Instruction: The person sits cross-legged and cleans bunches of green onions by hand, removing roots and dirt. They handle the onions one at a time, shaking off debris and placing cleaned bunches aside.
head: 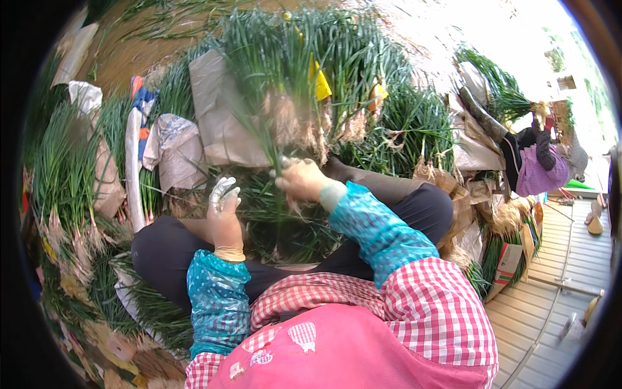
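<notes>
My right hand (pixel 301 180), in a pale glove, is closed around a few blurred scallions (pixel 278 199); their leaves run above and below the fist. Left of it, my left hand (pixel 226 219) is raised with its fingers curled and apart, holding nothing. It wears a thin pale glove whose fingertips look white. Loose scallions (pixel 296 238) lie in a heap between my crossed legs, below both hands. Just beyond stands a thick row of scallions (pixel 311 63) with pale, hairy roots, partly blurred.
Beige sacking (pixel 228 112) covers plants ahead on the left. Bunches of scallions (pixel 63 170) stand at far left, beside a pale pole-like strip (pixel 133 170). Yellow tags (pixel 320 82) hang in the front row. At right, another person (pixel 539 160) works near a slatted metal floor (pixel 529 311).
</notes>
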`<state>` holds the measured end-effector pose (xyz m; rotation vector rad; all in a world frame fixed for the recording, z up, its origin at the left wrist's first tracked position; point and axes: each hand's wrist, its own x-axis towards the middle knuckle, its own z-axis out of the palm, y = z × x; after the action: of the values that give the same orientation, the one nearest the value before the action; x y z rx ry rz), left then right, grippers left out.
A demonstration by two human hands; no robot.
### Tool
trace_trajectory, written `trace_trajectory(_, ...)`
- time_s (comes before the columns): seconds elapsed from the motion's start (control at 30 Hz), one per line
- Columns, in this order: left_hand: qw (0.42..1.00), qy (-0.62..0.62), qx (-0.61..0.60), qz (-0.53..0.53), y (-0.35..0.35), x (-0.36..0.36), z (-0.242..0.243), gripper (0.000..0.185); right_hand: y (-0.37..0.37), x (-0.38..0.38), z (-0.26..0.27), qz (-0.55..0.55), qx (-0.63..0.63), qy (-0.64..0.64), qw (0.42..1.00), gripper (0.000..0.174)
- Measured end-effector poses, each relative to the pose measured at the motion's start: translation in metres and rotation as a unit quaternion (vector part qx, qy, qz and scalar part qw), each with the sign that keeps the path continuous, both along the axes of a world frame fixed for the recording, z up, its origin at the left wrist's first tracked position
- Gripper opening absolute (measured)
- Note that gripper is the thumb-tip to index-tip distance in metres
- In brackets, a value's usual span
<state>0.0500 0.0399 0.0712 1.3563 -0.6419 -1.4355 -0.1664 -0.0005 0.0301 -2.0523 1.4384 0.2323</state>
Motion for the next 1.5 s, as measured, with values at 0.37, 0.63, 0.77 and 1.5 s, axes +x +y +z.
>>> trace_trajectory(0.37, 0.993, -0.028, 0.031, -0.109, -0.005, -0.022, -0.02, 0.03, 0.037, -0.237, 0.132, -0.246, -0.244, 0.254, 0.903, 0.049)
trace_trajectory(0.63, 0.99, -0.039, 0.046, -0.13, -0.006, -0.031, -0.029, 0.03, -0.037, -0.263, 0.06, -0.438, -0.25, 0.151, 0.85, 0.035)
trace_trajectory(0.77, 0.987, -0.045, 0.07, -0.137, -0.005, -0.035, -0.029, 0.029, -0.04, -0.184, -0.105, -0.031, -0.228, 0.242, 0.943, 0.032)
trace_trajectory(1.5, 0.992, -0.006, 0.044, -0.119, -0.02, -0.025, -0.012, 0.019, 0.066, -0.015, -0.025, -0.391, 0.203, -0.215, 0.872, 0.034)
